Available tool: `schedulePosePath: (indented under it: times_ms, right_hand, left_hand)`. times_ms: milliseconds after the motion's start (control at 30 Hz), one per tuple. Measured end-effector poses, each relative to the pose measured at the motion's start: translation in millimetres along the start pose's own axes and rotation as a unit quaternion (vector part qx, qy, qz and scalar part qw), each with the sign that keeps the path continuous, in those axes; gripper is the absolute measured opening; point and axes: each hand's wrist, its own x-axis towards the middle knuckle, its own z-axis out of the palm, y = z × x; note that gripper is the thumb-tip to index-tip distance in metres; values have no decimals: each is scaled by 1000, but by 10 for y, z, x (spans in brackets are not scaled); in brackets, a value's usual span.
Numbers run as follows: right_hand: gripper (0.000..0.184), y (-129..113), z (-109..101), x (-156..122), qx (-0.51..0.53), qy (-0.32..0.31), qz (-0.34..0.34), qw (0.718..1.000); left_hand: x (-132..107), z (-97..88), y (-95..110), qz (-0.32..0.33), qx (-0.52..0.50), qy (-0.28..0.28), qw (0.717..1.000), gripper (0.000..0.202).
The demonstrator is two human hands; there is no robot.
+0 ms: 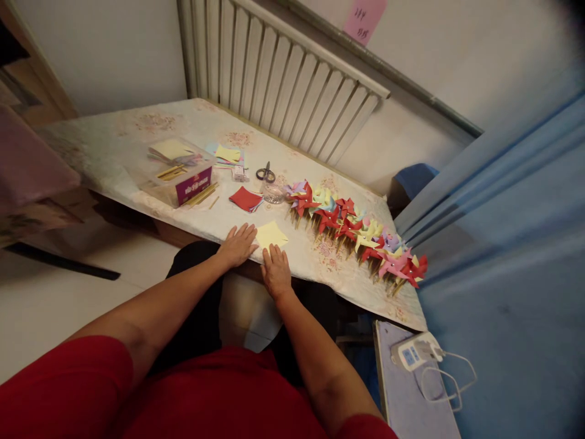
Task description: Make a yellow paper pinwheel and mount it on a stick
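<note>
A pale yellow square of paper (273, 234) with cut corners lies flat near the table's front edge. My left hand (238, 245) rests flat at its left side, fingers stretched out. On the paper's near edge lie the fingertips of my right hand (276, 272), the fingers extended. Neither hand grips anything. Just behind the paper is a small stack of red paper squares (245, 199). Many finished paper pinwheels (350, 227) on thin sticks lie in a row along the right part of the table.
A clear plastic box (176, 171) with paper and sticks stands at the left, loose sticks (201, 195) beside it. Scissors (265, 173), a small clear container (274, 192) and more coloured paper (227, 154) lie farther back. A radiator (292, 79) borders the table; blue curtains (503, 268) hang at right.
</note>
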Motion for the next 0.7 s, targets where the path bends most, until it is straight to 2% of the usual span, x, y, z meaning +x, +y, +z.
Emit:
schedulePosePath:
  times_ms: [700]
  right_hand:
    - [58, -56, 78, -104, -5, 3, 22, 1000]
  left_hand:
    - [-23, -18, 12, 2, 23, 9, 1000, 60]
